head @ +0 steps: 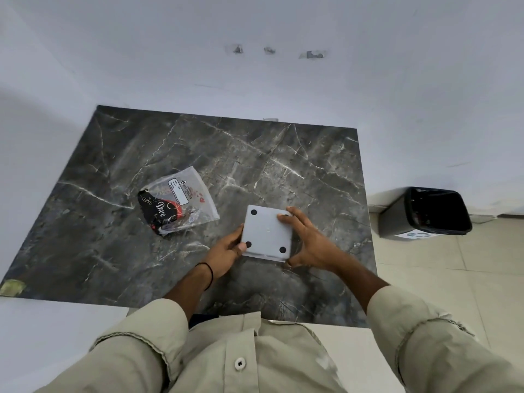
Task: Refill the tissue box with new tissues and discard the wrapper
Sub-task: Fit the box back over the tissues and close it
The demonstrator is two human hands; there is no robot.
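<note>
A square grey tissue box point(266, 232) lies upside down on the dark marble table point(113, 154), its flat base with black rubber feet at the corners facing up. My left hand point(226, 249) grips its left side, thumb on the near left corner. My right hand point(307, 242) holds the right side, fingers spread over the top right corner and thumb at the near edge. Left of the box lies a flattened clear plastic tissue wrapper point(178, 201) with a black and red printed end. No tissues are visible.
A black waste bin point(431, 212) with a dark liner stands on the tiled floor to the right of the table, against the white wall. The table's far edge meets the wall. My beige shirt fills the bottom of the view.
</note>
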